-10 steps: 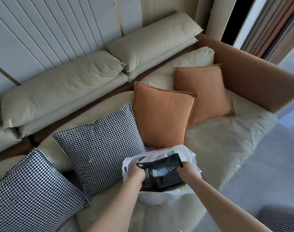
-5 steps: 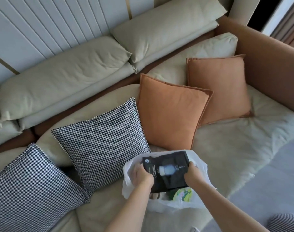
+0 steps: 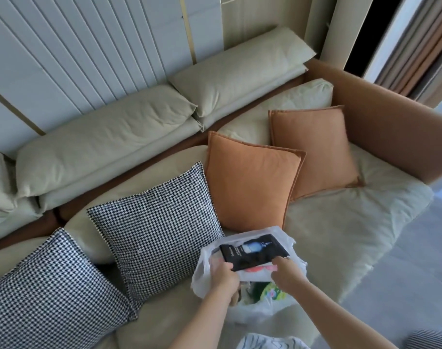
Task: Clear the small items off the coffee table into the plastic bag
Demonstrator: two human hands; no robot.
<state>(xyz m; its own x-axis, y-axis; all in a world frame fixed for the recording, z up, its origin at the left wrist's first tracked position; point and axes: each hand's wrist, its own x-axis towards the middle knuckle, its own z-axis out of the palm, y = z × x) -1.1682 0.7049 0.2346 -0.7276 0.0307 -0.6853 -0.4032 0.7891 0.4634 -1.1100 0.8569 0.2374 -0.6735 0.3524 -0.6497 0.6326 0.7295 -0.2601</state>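
A white plastic bag (image 3: 252, 295) sits on the front edge of a pale sofa (image 3: 340, 235), just in front of a checked cushion (image 3: 159, 222) and an orange cushion (image 3: 250, 182). A black packet (image 3: 255, 250) lies flat across the bag's open mouth, between the two hands and slightly beyond them. The left hand (image 3: 223, 277) grips the bag's near-left rim, its fingers curled round the plastic beside the packet's left corner. The right hand (image 3: 286, 272) reaches to the packet's near-right edge with fingers bent; whether it pinches the packet or the bag's rim cannot be told. A green wrapper (image 3: 272, 293) shows inside the bag, below the hands.
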